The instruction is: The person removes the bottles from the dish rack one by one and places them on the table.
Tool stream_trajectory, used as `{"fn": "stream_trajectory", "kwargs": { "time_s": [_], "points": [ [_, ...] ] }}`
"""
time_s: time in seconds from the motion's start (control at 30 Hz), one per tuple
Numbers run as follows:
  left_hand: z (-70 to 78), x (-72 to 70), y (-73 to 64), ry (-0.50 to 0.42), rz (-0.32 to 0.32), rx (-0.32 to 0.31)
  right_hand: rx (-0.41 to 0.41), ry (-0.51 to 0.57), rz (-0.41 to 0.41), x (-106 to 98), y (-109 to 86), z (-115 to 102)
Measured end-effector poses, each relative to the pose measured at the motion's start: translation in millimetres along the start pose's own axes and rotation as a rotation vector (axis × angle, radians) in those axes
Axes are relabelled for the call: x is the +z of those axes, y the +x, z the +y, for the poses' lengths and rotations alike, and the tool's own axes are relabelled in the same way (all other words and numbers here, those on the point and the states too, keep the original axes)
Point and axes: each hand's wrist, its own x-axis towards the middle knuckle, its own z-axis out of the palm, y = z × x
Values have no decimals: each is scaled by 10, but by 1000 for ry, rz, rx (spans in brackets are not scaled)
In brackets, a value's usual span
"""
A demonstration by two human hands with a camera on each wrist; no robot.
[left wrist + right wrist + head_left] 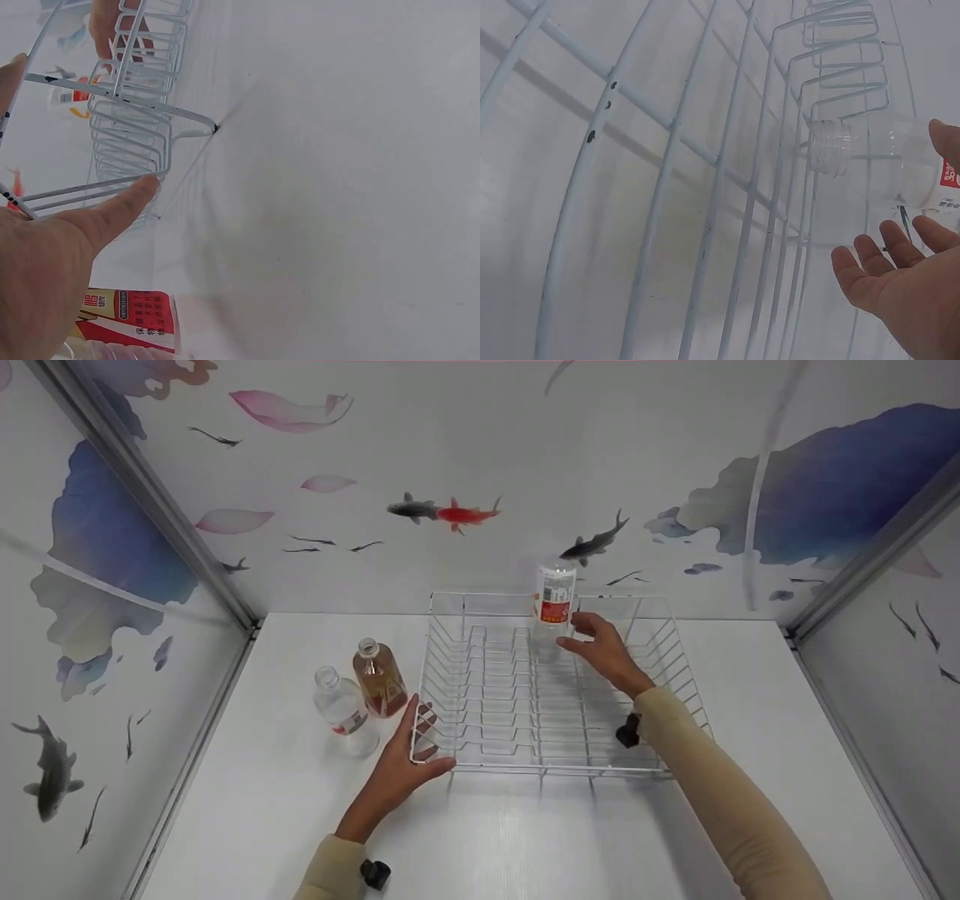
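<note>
A white wire dish rack (540, 769) stands on the white table. My left hand (401, 761) holds its front left corner, thumb along the front rim and fingers around the side wires. Toward the back of the rack, a clear plastic bottle (556, 592) with a red and white label stands upside down, its neck (829, 146) down among the wires. My right hand (606, 651) is beside this bottle, fingers loosely bent and apart from it in the right wrist view. Whether the thumb touches it I cannot tell.
Left of the rack, a brown-tinted bottle (380, 679) and a clear bottle (345, 714) stand upright close together, both without caps. A wall painted with fish (465, 514) rises behind the rack, and side walls (97, 660) flank the table.
</note>
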Motion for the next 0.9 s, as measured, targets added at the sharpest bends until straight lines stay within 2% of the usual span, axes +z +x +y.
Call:
{"fn": "stream_trajectory", "kwargs": {
  "time_s": [0.27, 0.43, 0.67, 0.9],
  "points": [
    [-1, -1, -7, 46, 34, -13, -17, 22, 9, 68, 85, -33],
    [-20, 9, -1, 39, 26, -10, -1, 43, 29, 111, 115, -40],
    [-43, -3, -6, 6, -7, 4, -9, 82, 19, 160, 122, -12],
    [-42, -6, 13, 13, 11, 5, -1, 79, 30, 182, 201, -14]
  ]
}}
